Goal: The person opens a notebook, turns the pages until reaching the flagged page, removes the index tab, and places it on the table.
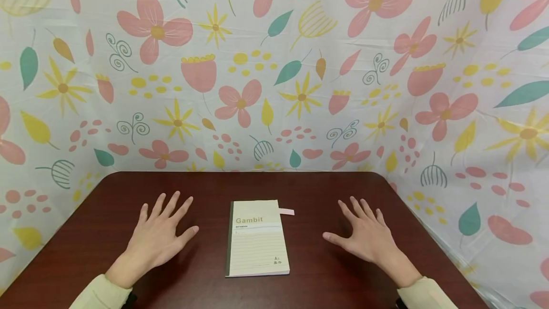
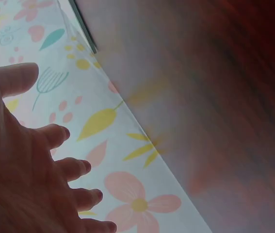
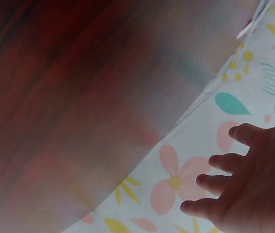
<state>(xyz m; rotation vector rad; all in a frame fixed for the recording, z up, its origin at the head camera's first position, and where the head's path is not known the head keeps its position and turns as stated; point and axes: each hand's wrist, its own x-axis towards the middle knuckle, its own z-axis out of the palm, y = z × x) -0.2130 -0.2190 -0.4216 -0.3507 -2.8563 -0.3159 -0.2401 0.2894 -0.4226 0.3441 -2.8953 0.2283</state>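
One notebook [image 1: 259, 247] lies flat and closed on a dark reddish-brown table [image 1: 309, 292], near the middle of the surface and between the two hands. Its pale cover faces up, bearing the printed word "Gambit" towards the far end, ruled lines below, and small characters at the near right corner. The lettering reads upright from the person's side. A dark spine runs along the left edge. A pale tab [image 1: 287, 211] sticks out past the right edge, close to the far end.

The left hand [image 1: 158, 240] is to the left of the notebook, well apart from it, palm down, with the fingers spread and the thumb extended towards the notebook. It grips nothing. The right hand [image 1: 369, 240] is to the right, likewise apart from the notebook, palm down, fingers fanned and thumb pointing inward; it also has hold of nothing. Whether either palm touches the table cannot be settled from these angles.

Light-coloured sleeves [image 1: 100, 294] cover both forearms to the wrist. Behind the table and along its sides hangs a white cloth [image 1: 309, 166] printed with pink flowers, yellow blooms and green leaves.
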